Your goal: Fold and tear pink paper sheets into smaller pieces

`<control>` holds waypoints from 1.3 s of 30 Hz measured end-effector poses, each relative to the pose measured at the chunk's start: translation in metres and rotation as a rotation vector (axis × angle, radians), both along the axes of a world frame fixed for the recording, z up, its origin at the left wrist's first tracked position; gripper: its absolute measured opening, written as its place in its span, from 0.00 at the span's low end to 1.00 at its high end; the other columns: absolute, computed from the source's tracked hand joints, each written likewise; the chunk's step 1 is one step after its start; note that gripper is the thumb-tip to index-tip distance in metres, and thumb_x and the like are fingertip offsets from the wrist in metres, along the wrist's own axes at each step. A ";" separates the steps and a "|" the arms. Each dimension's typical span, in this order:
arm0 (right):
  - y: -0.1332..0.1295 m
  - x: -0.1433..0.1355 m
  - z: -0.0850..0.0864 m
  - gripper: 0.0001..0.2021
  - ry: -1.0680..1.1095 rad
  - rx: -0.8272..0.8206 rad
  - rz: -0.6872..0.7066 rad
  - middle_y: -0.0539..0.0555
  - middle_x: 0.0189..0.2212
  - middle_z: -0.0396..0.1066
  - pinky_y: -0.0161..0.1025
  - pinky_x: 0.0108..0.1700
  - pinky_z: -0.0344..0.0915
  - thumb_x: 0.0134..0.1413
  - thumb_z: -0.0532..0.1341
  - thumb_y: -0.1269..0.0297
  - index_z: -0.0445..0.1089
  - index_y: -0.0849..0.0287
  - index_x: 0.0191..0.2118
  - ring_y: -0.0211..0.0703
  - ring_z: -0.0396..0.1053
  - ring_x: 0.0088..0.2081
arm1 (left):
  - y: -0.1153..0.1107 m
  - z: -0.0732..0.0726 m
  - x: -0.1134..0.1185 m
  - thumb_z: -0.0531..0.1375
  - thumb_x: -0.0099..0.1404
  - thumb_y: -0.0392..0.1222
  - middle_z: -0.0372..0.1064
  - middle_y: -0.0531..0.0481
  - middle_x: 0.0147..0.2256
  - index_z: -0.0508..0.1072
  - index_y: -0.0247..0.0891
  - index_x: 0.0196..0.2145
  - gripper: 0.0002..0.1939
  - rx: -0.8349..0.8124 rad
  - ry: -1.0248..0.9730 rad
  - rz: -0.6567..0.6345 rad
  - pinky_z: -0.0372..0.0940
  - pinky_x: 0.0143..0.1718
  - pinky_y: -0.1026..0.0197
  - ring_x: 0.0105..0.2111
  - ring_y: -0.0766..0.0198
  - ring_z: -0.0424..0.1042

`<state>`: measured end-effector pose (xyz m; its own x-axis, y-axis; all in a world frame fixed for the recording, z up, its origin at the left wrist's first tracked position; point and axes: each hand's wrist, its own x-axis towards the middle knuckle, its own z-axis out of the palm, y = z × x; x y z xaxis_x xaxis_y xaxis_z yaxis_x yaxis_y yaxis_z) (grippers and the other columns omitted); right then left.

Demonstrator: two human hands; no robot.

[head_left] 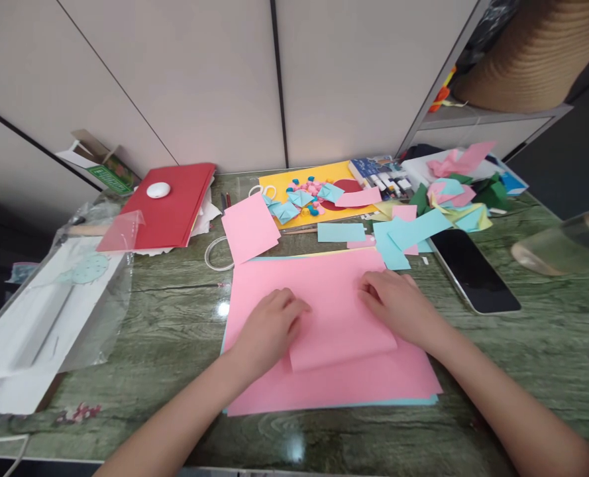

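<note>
A smaller sheet of pink paper [341, 341] lies on a stack of larger pink sheets [354, 384], with light blue paper showing at the stack's edges. My left hand [274, 323] has its fingers curled at the left side of the smaller sheet, thumb against the paper. At its upper right side, my right hand [396, 299] holds the sheet with bent fingers. The fingertips of both hands are partly hidden. Small pink squares [250, 228] lie just beyond the stack's far left corner, and light blue strips [413, 232] are beyond its far right corner.
A black phone [476, 271] lies right of the stack, near a clear cup [562, 248]. Behind are a yellow sheet [269, 182] with folded blue pieces, scissors [263, 192] and markers [386, 182]. Left are a tape roll [218, 268], a red folder [175, 202] and a plastic sleeve [112, 324].
</note>
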<state>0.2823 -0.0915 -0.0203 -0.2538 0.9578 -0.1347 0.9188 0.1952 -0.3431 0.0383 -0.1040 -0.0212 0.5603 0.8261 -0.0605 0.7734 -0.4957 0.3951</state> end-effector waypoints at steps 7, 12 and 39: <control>-0.001 0.000 0.002 0.08 0.007 0.000 -0.003 0.52 0.27 0.69 0.40 0.36 0.52 0.53 0.49 0.69 0.64 0.57 0.27 0.45 0.64 0.34 | -0.007 -0.006 0.002 0.52 0.63 0.35 0.70 0.49 0.41 0.70 0.41 0.42 0.12 0.128 -0.018 -0.198 0.58 0.43 0.56 0.43 0.62 0.64; 0.001 0.000 -0.003 0.09 0.036 0.009 -0.002 0.53 0.27 0.69 0.41 0.37 0.53 0.53 0.50 0.66 0.64 0.57 0.27 0.47 0.64 0.35 | -0.011 0.000 0.000 0.55 0.62 0.43 0.69 0.50 0.46 0.68 0.41 0.45 0.13 0.087 -0.005 -0.192 0.56 0.47 0.54 0.45 0.59 0.63; -0.143 -0.058 0.008 0.38 0.973 -1.103 -0.359 0.41 0.11 0.59 0.26 0.13 0.48 0.51 0.48 0.61 0.24 0.57 0.63 0.29 0.48 0.10 | -0.042 -0.014 -0.012 0.40 0.61 0.61 0.47 0.43 0.60 0.47 0.37 0.60 0.36 0.191 0.184 -0.210 0.38 0.58 0.43 0.60 0.56 0.44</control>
